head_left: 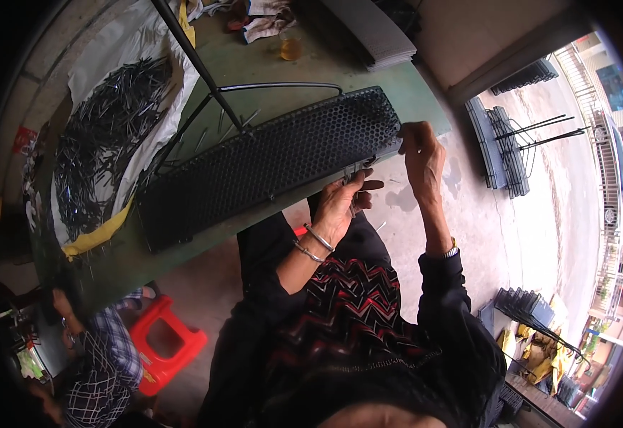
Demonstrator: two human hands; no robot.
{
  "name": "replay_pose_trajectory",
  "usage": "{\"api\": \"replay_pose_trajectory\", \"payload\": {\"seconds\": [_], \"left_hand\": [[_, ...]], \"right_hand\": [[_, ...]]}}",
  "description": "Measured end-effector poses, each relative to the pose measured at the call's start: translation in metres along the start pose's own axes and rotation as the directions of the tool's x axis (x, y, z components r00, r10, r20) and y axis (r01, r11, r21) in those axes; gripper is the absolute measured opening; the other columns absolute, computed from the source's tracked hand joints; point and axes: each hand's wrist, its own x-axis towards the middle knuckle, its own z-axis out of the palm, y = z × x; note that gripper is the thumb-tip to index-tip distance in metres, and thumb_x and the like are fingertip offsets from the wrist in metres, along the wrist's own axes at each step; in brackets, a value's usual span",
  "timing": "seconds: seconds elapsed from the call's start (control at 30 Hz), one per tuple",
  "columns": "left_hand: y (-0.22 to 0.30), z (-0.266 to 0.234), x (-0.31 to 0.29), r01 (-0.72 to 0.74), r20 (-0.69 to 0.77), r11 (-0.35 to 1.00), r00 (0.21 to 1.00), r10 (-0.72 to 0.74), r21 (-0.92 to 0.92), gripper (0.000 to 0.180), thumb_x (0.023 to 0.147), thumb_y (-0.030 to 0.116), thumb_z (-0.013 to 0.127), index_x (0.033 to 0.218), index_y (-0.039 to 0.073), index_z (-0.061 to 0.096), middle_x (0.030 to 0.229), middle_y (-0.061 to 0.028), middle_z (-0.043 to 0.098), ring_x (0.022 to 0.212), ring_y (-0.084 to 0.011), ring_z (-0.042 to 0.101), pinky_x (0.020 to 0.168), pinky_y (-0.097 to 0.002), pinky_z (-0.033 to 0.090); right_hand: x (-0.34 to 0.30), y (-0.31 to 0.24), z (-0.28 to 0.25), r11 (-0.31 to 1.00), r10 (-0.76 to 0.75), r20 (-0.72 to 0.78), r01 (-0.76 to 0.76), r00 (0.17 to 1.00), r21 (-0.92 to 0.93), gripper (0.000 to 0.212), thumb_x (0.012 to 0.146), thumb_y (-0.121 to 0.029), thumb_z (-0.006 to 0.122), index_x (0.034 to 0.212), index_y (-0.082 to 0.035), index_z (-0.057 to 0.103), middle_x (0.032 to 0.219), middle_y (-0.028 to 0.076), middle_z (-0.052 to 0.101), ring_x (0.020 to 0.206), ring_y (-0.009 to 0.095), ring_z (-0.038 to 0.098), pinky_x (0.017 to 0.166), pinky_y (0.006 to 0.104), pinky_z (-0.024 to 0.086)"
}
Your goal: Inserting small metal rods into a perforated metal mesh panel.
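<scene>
A long black perforated metal panel (pixel 268 160) with a honeycomb pattern lies across the green table (pixel 276 68). My right hand (pixel 421 153) grips the panel's right end. My left hand (pixel 340 203), with two bangles on the wrist, is at the panel's near edge and pinches a small metal piece there. A thin black wire frame (pixel 283 87) runs along the panel's far side, and a black rod (pixel 197 64) crosses above it.
A heap of dark metal pins (pixel 104 135) lies on a white sheet at the table's left. A glass of amber liquid (pixel 290 48) stands at the back. A red stool (pixel 165 342) and another person (pixel 94 357) are at lower left. Stacked black panels (pixel 500 146) rest on the floor to the right.
</scene>
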Motion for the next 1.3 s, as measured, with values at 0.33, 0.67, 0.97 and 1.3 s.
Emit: {"api": "replay_pose_trajectory", "payload": {"seconds": [0.33,0.67,0.97,1.3], "left_hand": [[-0.001,0.004,0.0,0.001,0.086,0.999,0.996,0.003,-0.048,0.026,0.095,0.02,0.054,0.11,0.0,0.059,0.097,-0.0146,0.066,0.063,-0.0042,0.051,0.061,-0.0203,0.047],[-0.001,0.012,-0.002,0.007,0.058,1.0,0.998,-0.008,0.017,0.025,0.094,0.021,0.055,0.111,0.003,0.061,0.099,-0.0124,0.067,0.073,-0.0098,0.061,0.063,-0.0219,0.05],[-0.004,0.01,-0.003,0.091,0.019,0.995,0.996,-0.092,0.05,0.025,0.093,0.025,0.057,0.109,0.007,0.061,0.082,-0.0046,0.063,0.062,-0.0057,0.051,0.053,-0.0194,0.04],[-0.001,0.021,-0.006,0.118,0.084,0.993,0.989,-0.119,0.015,0.034,0.097,0.031,0.051,0.11,0.001,0.057,0.065,0.0064,0.035,0.054,-0.0018,0.028,0.048,-0.0164,0.024]], "right_hand": [[0.021,0.043,0.027,0.954,-0.231,-0.108,0.203,0.967,-0.22,0.005,0.087,-0.01,0.058,0.092,-0.008,0.058,0.084,0.013,0.062,0.071,0.033,0.061,0.06,0.0401,0.047],[-0.002,0.014,-0.001,0.967,-0.115,0.226,0.162,0.967,-0.198,0.015,0.082,-0.016,0.066,0.094,-0.007,0.066,0.091,0.012,0.056,0.072,0.025,0.059,0.063,0.036,0.046],[-0.007,0.003,-0.01,0.997,0.011,0.002,-0.01,1.0,-0.077,0.01,0.088,-0.011,0.056,0.09,-0.001,0.055,0.079,0.015,0.064,0.065,0.028,0.062,0.06,0.0365,0.047],[0.025,0.035,0.014,0.941,-0.306,-0.19,0.266,0.933,-0.207,0.008,0.089,-0.011,0.057,0.091,-0.004,0.059,0.075,0.013,0.064,0.061,0.023,0.061,0.057,0.0328,0.046]]}}
